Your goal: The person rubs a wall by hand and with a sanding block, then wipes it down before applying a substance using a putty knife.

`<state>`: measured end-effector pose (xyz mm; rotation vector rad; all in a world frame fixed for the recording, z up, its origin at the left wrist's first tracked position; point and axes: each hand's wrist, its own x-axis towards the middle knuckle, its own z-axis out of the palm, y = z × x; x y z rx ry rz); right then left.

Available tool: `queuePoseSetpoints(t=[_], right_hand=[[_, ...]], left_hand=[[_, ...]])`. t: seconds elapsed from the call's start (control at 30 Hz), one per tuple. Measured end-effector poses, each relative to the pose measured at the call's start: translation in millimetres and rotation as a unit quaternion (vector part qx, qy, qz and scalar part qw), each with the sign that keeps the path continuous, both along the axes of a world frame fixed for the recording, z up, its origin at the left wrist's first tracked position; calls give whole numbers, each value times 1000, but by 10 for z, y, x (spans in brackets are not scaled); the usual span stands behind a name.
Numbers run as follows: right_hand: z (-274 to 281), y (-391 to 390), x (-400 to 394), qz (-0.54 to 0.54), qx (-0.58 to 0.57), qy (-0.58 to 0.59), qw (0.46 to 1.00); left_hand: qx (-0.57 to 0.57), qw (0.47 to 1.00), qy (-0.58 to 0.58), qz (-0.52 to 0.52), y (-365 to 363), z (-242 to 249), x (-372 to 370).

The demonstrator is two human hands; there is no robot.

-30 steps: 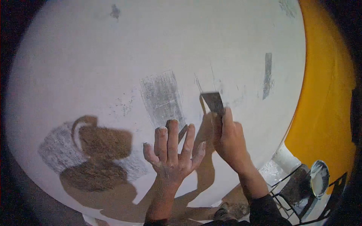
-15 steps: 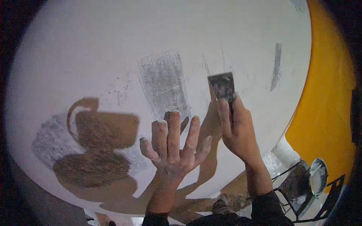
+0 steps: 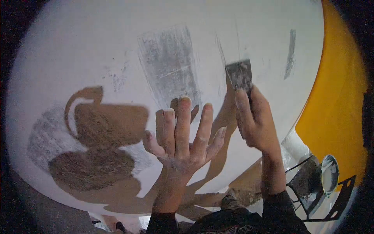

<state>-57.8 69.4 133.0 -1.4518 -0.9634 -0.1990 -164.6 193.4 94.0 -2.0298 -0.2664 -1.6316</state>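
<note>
In my right hand (image 3: 258, 121) is a putty knife (image 3: 239, 74) with a wide dark blade, smeared with pale residue. The fingers wrap its handle, and the blade lies against the white wall (image 3: 269, 23) just under thin scratch lines. My left hand (image 3: 183, 140) is open, fingers spread and tips dusted white, holding nothing. It is in front of the wall, below a grey rectangular patch (image 3: 167, 64), with its shadow close behind the fingers.
A rough grey patch (image 3: 44, 136) lies at left, partly under a shadow of my head. A narrow grey strip (image 3: 290, 54) marks the wall's right side. Beyond is an orange wall (image 3: 331, 97). At lower right stand a dark-framed chair (image 3: 306, 183) and a round white-smeared container (image 3: 330, 175).
The view has tilted down slightly, so the wall marks sit higher. Against the scratch lines, the putty knife has moved a little downward. My left hand stays spread.
</note>
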Motion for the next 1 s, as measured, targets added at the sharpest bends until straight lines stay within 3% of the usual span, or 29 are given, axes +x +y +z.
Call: queuePoseSetpoints(t=[0.1, 0.23, 0.3, 0.33, 0.4, 0.53, 0.6, 0.73, 0.8, 0.87, 0.97, 1.0], right_hand=[[218, 68, -20, -35, -1, -93, 995], [124, 29, -33, -41, 10, -92, 995], [11, -20, -79, -31, -40, 4, 999], [28, -8, -49, -30, -36, -1, 999], [161, 49, -6, -64, 23, -117, 991], [429, 32, 30, -52, 17, -138, 989], [337, -69, -10, 24, -1, -71, 997], [317, -184, 91, -5, -10, -74, 997], [476, -176, 211, -94, 35, -353, 930], [670, -202, 228, -119, 28, -388, 913], [930, -194, 211, -182, -6, -524, 832], [976, -177, 248, -181, -6, -524, 832]], left_hand=[[-19, 1000, 8, 10, -16, 11, -62], [-17, 1000, -3, 3, 5, 2, -47], [-14, 1000, 2, 5, 0, 6, -38], [-11, 1000, -3, 7, 7, 8, -35], [-10, 1000, -1, -1, 5, -3, -25], [-21, 1000, 6, 14, -45, 11, -42], [-3, 1000, 9, 14, -17, 20, -42], [3, 1000, 9, 15, 7, 37, -60], [1, 1000, 5, 2, 5, 32, -52], [-3, 1000, 0, -1, -5, 26, -44], [25, 1000, 12, 9, 3, 47, -55], [23, 1000, 11, 4, 2, 47, -55]])
